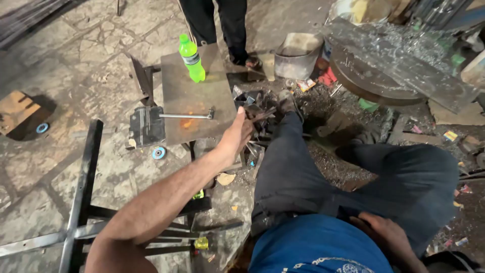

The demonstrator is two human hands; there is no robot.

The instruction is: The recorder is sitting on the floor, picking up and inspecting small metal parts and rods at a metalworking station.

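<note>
Seated on the stone floor (60,167), legs out toward a scrap heap.

Left hand (236,135): arm stretched forward, hand at the right edge of the steel plate (194,101), over a pile of small scrap pieces (255,108). The fingers are on the far side of the hand; cannot tell whether the grip is spread or closed on a piece. A thin dark strip (265,115) sticks out just past the hand, possibly held.

Right hand (386,235): resting on the thigh by the blue shirt, fingers loosely spread, holding nothing.

On the plate: 1 green bottle (191,58) upright near the far edge, 1 steel rod (184,116) lying across the near part. A dark block (146,126) touches the rod's left end. 2 small blue discs (159,152) on the floor. A second person's legs (214,23) stand just behind the plate.

Risks, as judged:
- Scrap edges look sharp and the hands are bare: a cut is likely if the hand digs into the pile.
- A knock to the plate could tip the bottle.
- The rod could roll off toward the legs.
</note>
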